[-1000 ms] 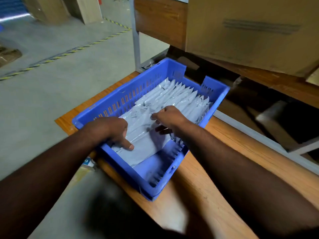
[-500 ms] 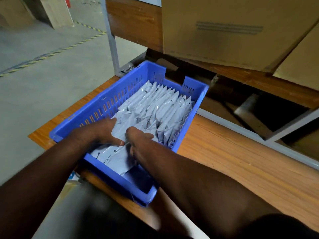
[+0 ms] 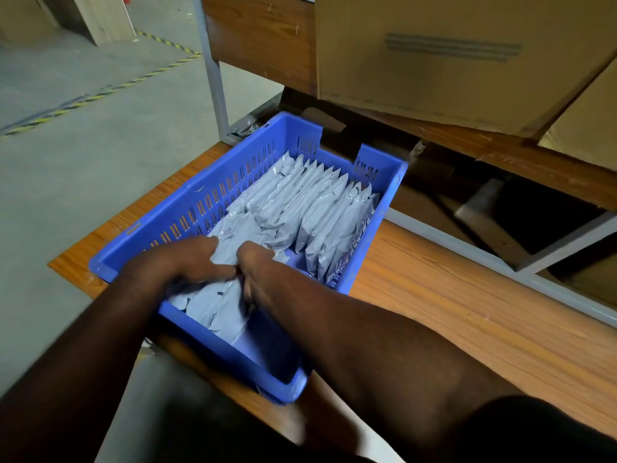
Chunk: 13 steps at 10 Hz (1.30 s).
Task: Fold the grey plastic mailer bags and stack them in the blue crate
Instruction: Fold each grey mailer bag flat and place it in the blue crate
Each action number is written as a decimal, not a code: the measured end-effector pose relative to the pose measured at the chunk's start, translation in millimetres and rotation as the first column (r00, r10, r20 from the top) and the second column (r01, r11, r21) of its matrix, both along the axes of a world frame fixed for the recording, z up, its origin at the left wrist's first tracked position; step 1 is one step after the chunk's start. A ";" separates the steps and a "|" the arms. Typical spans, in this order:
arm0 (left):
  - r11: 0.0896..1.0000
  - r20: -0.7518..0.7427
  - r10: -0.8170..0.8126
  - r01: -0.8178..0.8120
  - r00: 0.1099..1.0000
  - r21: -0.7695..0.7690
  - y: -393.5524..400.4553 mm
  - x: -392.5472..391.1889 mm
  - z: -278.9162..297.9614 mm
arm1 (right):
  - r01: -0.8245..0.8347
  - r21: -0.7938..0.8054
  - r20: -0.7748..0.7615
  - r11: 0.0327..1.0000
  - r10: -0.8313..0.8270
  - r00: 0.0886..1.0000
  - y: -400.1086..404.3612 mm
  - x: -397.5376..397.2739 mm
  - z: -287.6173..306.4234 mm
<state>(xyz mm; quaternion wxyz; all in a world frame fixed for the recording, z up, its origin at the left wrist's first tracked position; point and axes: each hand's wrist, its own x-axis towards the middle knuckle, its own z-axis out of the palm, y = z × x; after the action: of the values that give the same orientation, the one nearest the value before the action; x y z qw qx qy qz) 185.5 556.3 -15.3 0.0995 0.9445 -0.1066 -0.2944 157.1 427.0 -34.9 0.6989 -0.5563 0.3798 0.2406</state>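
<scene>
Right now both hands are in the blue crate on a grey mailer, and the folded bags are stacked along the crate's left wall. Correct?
Not quite. In the head view the folded bags stand in a row along the right wall of the blue crate, not the left. The left hand and right hand are indeed in the crate, gripping a grey mailer.

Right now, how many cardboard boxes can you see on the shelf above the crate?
2. One large cardboard box sits on the shelf directly behind the blue crate; a second box shows at the right edge, partly cut off. Others may be out of view.
</scene>
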 end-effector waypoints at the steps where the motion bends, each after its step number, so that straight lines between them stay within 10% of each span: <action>1: 0.996 -0.084 0.059 -0.064 0.995 -0.060 1.9 -5.6 7.2 | -0.138 0.022 0.051 0.990 0.136 0.989 -9.7 -7.0 12.7; 4: 0.973 -0.038 0.040 -0.031 0.998 0.228 -14.9 -24.0 -8.4 | -0.295 -0.084 -0.002 0.952 0.296 0.955 -33.4 -2.9 38.1; 7: 0.987 0.295 0.004 0.045 0.955 -0.156 -21.3 -37.2 38.9 | -0.348 -0.062 0.207 0.935 0.353 0.912 -72.5 -22.4 73.2; 8: 0.908 0.505 0.103 0.126 0.857 -0.400 -53.9 -52.8 56.9 | -0.078 -0.376 0.676 0.923 0.331 0.658 -116.0 -53.3 95.1; 9: 0.818 0.595 0.132 0.252 0.792 -0.517 -102.1 -70.2 72.7 | 0.158 -0.489 0.828 0.858 0.399 0.395 -174.4 -99.3 107.3; 10: 0.751 0.640 0.042 0.399 0.767 -0.526 -164.1 -89.5 88.7 | 0.364 -0.594 0.802 0.718 0.492 0.339 -237.4 -148.7 111.3; 12: 0.596 0.629 -0.260 0.634 0.732 -0.492 -320.5 -140.7 78.8 | 0.507 -0.650 0.757 0.566 0.427 0.495 -357.3 -260.8 95.9; 13: 0.548 0.595 -0.359 0.679 0.719 -0.489 -405.0 -181.6 59.3 | 0.553 -0.780 0.612 0.294 0.543 0.575 -418.2 -323.6 88.0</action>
<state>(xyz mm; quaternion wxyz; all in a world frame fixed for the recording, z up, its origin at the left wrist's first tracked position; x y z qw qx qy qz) 3.9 151.3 44.0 0.3165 0.8006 -0.5076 -0.0355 -166.5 8.8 53.1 0.3062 -0.8914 0.0730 -0.3260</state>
